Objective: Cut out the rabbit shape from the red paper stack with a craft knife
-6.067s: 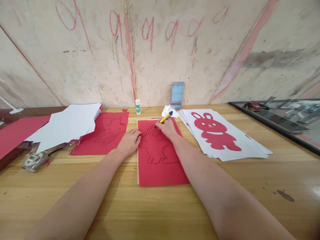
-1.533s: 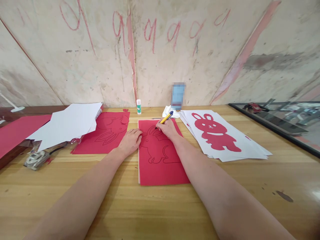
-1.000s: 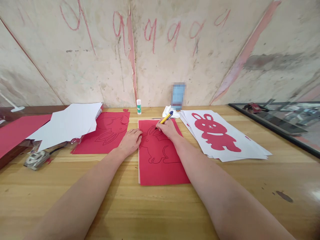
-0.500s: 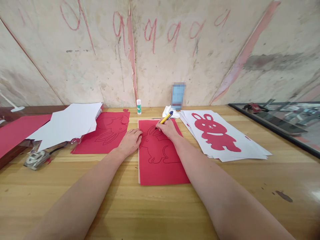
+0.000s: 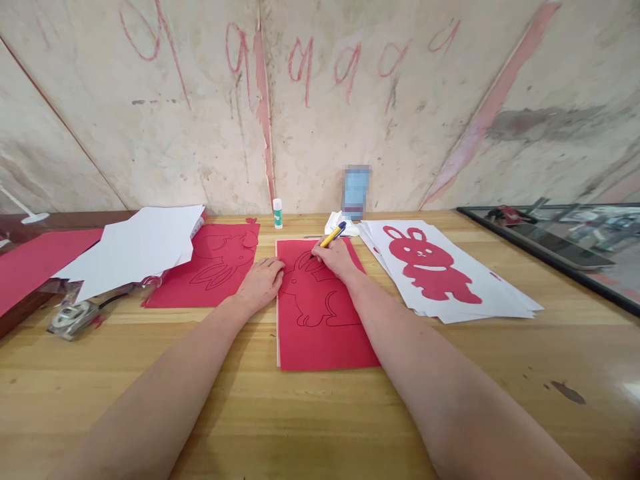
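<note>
The work surface is a wooden tabletop (image 5: pixel 320 413) of light, varnished planks, set against a stained, pale wall (image 5: pixel 200 133) marked with red chalk loops.

A red paper sheet (image 5: pixel 320 333) with a rabbit outline lies at the centre of the tabletop, long side running near to far. The left hand (image 5: pixel 260 283) lies flat, fingers extended, on the sheet's left edge. The right hand (image 5: pixel 336 257) is closed around a yellow craft knife (image 5: pixel 333 235), its tip touching the far part of the outline near the rabbit's ears.

To the left, a second red sheet (image 5: pixel 213 270) with a drawn outline lies flat, partly covered by loose white paper (image 5: pixel 135 247). A further red sheet (image 5: pixel 30 267) lies at the far-left edge, with a tape measure (image 5: pixel 70 317) near it. To the right, a stack of white sheets (image 5: pixel 480 293) carries a red rabbit cut-out (image 5: pixel 427 263). A glue stick (image 5: pixel 277 213) stands upright at the wall, and crumpled tissue (image 5: pixel 340 223) lies just beyond the knife. A dark-framed glass panel (image 5: pixel 565 250) occupies the far-right side.
</note>
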`<state>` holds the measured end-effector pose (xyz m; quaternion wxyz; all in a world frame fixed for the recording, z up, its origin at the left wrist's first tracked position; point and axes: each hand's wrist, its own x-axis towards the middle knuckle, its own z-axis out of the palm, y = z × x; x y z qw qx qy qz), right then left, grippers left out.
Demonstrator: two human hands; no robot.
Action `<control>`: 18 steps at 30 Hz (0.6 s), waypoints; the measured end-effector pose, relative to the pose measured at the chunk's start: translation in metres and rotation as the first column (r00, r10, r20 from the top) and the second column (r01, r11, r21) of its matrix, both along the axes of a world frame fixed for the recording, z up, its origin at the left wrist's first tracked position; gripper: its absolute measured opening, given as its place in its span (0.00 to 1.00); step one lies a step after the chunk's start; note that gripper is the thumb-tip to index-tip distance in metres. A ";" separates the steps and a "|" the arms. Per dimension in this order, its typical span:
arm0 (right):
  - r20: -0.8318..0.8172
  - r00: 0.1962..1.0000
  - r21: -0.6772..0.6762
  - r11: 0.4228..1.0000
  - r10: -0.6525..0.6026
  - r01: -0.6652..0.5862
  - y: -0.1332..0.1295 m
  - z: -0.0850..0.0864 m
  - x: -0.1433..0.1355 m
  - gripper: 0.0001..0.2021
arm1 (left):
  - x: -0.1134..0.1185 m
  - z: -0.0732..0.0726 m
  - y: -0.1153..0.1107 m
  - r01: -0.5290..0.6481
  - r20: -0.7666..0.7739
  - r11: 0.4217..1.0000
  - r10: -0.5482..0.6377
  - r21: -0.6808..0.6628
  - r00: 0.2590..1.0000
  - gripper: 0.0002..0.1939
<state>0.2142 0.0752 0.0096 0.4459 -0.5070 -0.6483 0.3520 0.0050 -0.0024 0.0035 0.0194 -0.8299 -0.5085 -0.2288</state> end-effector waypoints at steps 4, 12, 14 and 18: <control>-0.025 1.000 -0.018 1.000 0.012 -0.013 0.000 -0.001 0.000 0.04 | 0.000 0.000 0.000 0.002 0.003 1.000 -0.002 0.003 1.000 0.12; -0.031 0.999 -0.014 1.000 0.011 -0.012 0.000 -0.001 0.000 0.04 | 0.000 -0.001 0.000 0.002 0.006 1.000 -0.002 0.004 1.000 0.12; -0.019 1.000 -0.013 1.000 0.001 -0.002 0.000 0.000 0.000 0.04 | 0.000 -0.001 0.000 0.004 0.004 1.000 -0.004 0.006 1.000 0.11; -0.026 1.000 -0.019 1.000 0.009 -0.010 0.001 -0.001 -0.001 0.04 | 0.000 -0.001 0.001 0.002 0.000 1.000 -0.002 0.006 1.000 0.11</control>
